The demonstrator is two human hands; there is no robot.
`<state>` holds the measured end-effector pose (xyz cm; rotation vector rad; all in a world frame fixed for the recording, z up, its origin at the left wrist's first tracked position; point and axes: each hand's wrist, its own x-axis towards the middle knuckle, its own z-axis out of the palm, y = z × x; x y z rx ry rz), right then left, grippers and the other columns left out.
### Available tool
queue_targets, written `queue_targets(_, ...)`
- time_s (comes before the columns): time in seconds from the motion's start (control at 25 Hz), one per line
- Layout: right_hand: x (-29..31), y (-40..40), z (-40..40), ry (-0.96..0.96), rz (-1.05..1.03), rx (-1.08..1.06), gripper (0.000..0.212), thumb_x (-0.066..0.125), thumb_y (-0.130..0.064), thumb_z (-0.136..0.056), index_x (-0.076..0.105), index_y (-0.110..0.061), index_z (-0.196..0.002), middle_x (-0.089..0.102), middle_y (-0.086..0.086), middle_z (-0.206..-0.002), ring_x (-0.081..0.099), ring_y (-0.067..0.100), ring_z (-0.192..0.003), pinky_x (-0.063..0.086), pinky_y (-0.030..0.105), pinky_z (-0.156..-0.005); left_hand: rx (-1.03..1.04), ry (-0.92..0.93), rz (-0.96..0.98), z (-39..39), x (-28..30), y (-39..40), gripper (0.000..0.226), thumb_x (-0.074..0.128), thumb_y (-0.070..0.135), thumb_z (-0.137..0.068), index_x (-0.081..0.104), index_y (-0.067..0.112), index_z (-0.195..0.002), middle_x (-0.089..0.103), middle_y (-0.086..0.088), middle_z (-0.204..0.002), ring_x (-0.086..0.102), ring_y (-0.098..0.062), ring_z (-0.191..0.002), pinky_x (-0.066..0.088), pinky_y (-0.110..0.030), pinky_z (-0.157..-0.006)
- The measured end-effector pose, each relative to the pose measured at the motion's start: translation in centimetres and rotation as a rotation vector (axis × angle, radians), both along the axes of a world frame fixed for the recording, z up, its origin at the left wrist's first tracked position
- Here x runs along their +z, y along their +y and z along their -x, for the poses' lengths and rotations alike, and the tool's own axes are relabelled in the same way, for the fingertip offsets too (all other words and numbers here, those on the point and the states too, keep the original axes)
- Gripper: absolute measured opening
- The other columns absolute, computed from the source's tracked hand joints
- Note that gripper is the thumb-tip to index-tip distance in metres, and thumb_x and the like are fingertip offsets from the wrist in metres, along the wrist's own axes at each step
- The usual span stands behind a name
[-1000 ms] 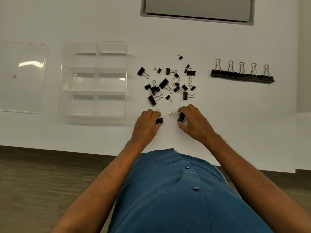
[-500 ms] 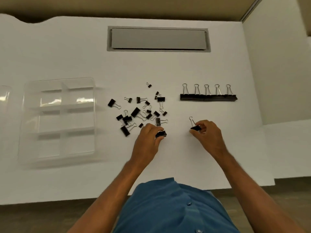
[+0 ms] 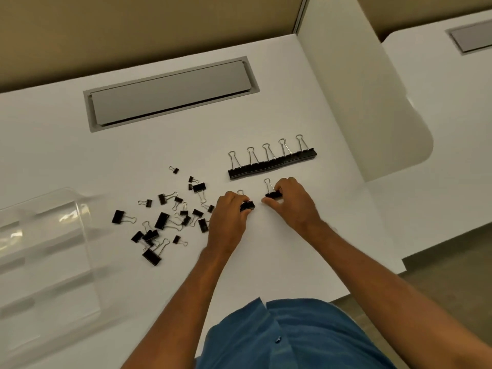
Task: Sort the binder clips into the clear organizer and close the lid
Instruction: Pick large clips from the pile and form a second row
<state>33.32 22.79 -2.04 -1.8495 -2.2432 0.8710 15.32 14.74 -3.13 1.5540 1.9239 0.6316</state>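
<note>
Both hands moved toward the table's far right. Left hand [image 3: 231,209] and right hand [image 3: 291,202] each pinch a clip [image 3: 247,205]: small, light, stiff; hold its black body.

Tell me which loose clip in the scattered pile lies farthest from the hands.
The medium black clip at the pile's left edge, nearest the clear organizer. It lies alone, its wire handles pointing right; every other loose clip sits closer to the left hand.
</note>
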Motion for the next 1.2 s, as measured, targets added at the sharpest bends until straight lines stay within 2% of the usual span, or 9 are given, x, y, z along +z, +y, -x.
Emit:
queue_targets(0.12, -0.7, 0.0, -0.5, 0.109, -0.027, 0.057, 0.046, 0.079, -0.042, -0.083, 0.058, -0.017, -0.116, 0.052, -0.003, -0.113, 0.048, 0.012, -0.102, 0.047, 0.024, -0.081, -0.023, 0.056, 0.018, -0.3, -0.4, 0.4, 0.024, 0.068, 0.021, -0.092, 0.065, 0.017, -0.115, 0.060, 0.001, -0.112, 0.050, -0.017, -0.104, 0.047, -0.032, -0.087)
queue_targets(0.24, -1.3, -0.1, -1.1, 0.160, -0.034, 0.188, 0.042, 0.075, -0.018, -0.089, 0.060, -0.014, -0.127, 0.054, 0.002, -0.124, 0.046, 0.014, -0.114, 0.047, 0.027, -0.098, -0.018, 0.072, -0.002, -0.6, -0.4, 0.6, 0.024, 0.070, 0.016, -0.090, 0.065, 0.015, -0.113, 0.061, -0.001, -0.109, 0.051, -0.019, -0.100, 0.046, -0.030, -0.084)
queue_targets(0.36, -1.9, -0.2, -1.2, 0.198, -0.071, 0.233, 0.031, 0.069, -0.006, -0.091, 0.065, -0.013, -0.121, 0.057, 0.002, -0.116, 0.044, 0.010, -0.106, 0.045, 0.024, -0.093, -0.008, 0.072, -0.011, -1.1, -0.6, 1.0, 0.023, 0.071, 0.016, -0.089, 0.065, 0.015, -0.111, 0.060, -0.001, -0.107, 0.051, -0.019, -0.099, 0.047, -0.031, -0.080)
queue_targets(0.88, -2.4, -0.1, -0.8, 0.166, -0.107, 0.263, 0.022, 0.068, -0.010, -0.093, 0.068, -0.009, -0.115, 0.062, 0.009, -0.110, 0.053, 0.023, -0.101, 0.047, 0.030, -0.087, 0.012, 0.132, -0.022, -2.0, -1.2, 1.3, 0.021, 0.072, 0.022, -0.089, 0.066, 0.017, -0.108, 0.060, -0.001, -0.102, 0.052, -0.020, -0.092, 0.050, -0.039, -0.076)
queue_targets(1.08, -2.3, -0.2, -0.7, 0.157, -0.106, 0.257, 0.025, 0.068, -0.012, -0.094, 0.065, -0.010, -0.119, 0.062, 0.009, -0.113, 0.054, 0.024, -0.102, 0.048, 0.032, -0.087, 0.011, 0.162, -0.050, -2.1, -1.6, 1.2, 0.022, 0.073, 0.021, -0.088, 0.065, 0.017, -0.108, 0.061, -0.002, -0.103, 0.052, -0.022, -0.093, 0.050, -0.042, -0.073)
queue_targets(1.2, -1.8, -0.1, -0.6, 0.148, -0.069, 0.252, 0.034, 0.069, -0.012, -0.093, 0.061, -0.009, -0.126, 0.060, 0.010, -0.120, 0.054, 0.025, -0.109, 0.050, 0.035, -0.093, 0.012, 0.161, -0.058, -2.0, -1.7, 1.0, 0.030, 0.075, 0.023, -0.086, 0.064, 0.017, -0.114, 0.060, -0.002, -0.107, 0.053, -0.022, -0.095, 0.050, -0.041, -0.074)
